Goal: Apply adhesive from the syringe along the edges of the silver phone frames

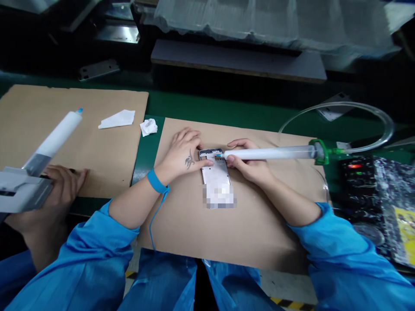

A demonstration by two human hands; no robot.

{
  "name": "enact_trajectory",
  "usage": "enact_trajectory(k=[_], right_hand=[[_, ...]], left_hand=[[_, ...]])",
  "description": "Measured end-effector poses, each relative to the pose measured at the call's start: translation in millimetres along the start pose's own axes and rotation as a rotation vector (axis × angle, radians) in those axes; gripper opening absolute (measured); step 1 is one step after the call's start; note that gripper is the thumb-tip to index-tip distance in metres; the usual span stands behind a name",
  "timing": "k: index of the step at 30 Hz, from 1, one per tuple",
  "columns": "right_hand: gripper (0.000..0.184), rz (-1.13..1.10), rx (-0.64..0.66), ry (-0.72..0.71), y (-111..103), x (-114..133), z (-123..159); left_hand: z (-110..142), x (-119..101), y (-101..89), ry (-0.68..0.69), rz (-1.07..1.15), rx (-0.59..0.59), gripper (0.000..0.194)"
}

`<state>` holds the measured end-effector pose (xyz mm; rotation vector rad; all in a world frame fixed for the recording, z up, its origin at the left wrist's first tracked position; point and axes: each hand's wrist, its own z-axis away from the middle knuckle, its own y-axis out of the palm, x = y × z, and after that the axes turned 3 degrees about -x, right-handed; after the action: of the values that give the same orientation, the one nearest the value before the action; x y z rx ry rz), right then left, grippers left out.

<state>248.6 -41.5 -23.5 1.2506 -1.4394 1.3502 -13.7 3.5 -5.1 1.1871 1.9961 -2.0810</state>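
A silver phone frame (pixel 215 173) with a dark top edge lies on a sheet of brown cardboard (pixel 194 233). My left hand (pixel 185 152) steadies its upper left side, the thumb resting on the surface and the fingers around the corner. My right hand (pixel 248 162) is closed on a dispensing syringe (pixel 270 153) filled with white material, held nearly level. Its blue tip meets or hovers just over the upper part of the frame; actual contact cannot be made out. A clear hose (pixel 384 114) runs from the green cap (pixel 320 152) at the syringe's back end.
On the left, a co-worker's hand (pixel 63 185) holds a dispensing gun (pixel 26 188) over another cardboard sheet (pixel 106 172). Paper scraps (pixel 118 119) and crumpled tissue (pixel 148 127) lie nearby. A controller box (pixel 363 181) with lit digits stands right. A shelf board (pixel 238 60) crosses the back.
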Motion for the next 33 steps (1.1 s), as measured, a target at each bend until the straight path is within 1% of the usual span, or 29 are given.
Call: enact_trajectory(k=[3, 7, 10, 15, 18, 21, 26, 33], right_hand=[[0.055, 0.008, 0.007, 0.031, 5.3, 2.5, 1.7], [0.052, -0.004, 0.015, 0.030, 6.9, 2.7, 3.1], [0.050, 0.043, 0.027, -0.001, 6.7, 2.7, 3.3], [0.050, 0.154, 0.041, -0.070, 6.7, 3.0, 2.3], [0.044, 0.187, 0.042, -0.094, 6.8, 4.5, 2.4], [0.039, 0.195, 0.045, -0.080, 6.9, 6.4, 2.6], [0.042, 0.200, 0.049, -0.038, 6.9, 7.2, 2.4], [0.037, 0.199, 0.053, -0.054, 7.2, 7.5, 1.5]], left_hand=[[-1.9, 0.8, 2.3, 0.039, 0.013, -0.017, 0.064], [-3.1, 3.9, 0.6, 0.115, 0.063, 0.072, 0.060], [-3.5, 4.7, -2.3, 0.106, 0.078, 0.117, 0.062], [-4.4, 1.8, -3.1, 0.085, 0.084, 0.143, 0.059], [-4.6, 1.4, -2.7, 0.093, 0.092, 0.144, 0.058], [-4.6, 2.1, -2.7, 0.102, 0.097, 0.144, 0.058], [-4.3, 2.1, -2.5, 0.098, 0.099, 0.149, 0.057], [-4.5, 1.2, -2.6, 0.095, 0.100, 0.147, 0.058]])
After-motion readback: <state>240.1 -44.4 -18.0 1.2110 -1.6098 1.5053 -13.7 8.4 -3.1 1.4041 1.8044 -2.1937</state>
